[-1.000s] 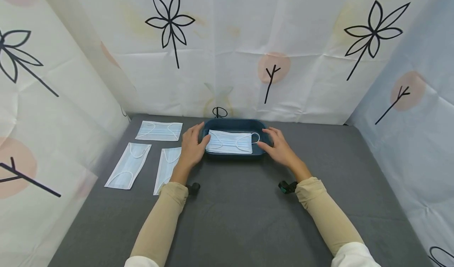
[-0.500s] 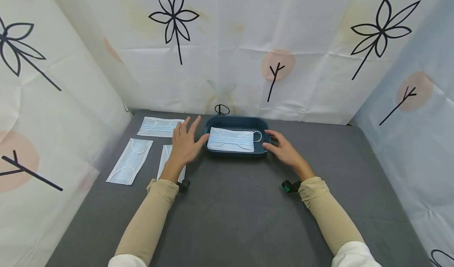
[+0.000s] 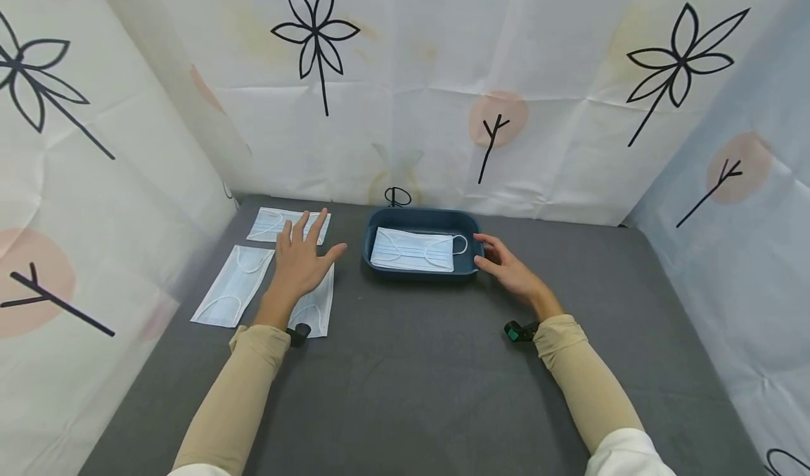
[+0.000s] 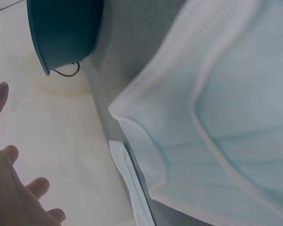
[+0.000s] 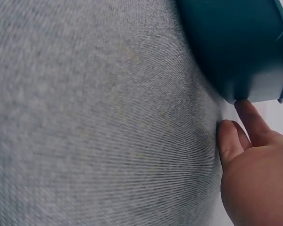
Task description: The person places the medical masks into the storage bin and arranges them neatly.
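Observation:
My left hand (image 3: 299, 261) is spread in the air over the disposable face masks at the left, holding nothing. Partly under it lie a lengthwise mask (image 3: 316, 307) and a crosswise mask (image 3: 268, 221). Another mask (image 3: 230, 286) lies slanted at far left. In the left wrist view, a mask (image 4: 179, 136) with its ear loops fills the right side. A dark blue plastic basket (image 3: 420, 216) holds a face mask (image 3: 411, 249), possibly a stack. At its right end my right hand (image 3: 512, 272) rests fingertips against the outer wall (image 5: 245, 61), fingers loosely bent.
Dark grey cloth covers the table (image 3: 411, 377). Patterned white curtains (image 3: 424, 54) stand behind it and along both sides. The basket is near the back edge.
My left hand has left the basket's left end and moved left over the masks, fingers spreading. My right hand stays at the basket's right end, its thumb slightly farther out.

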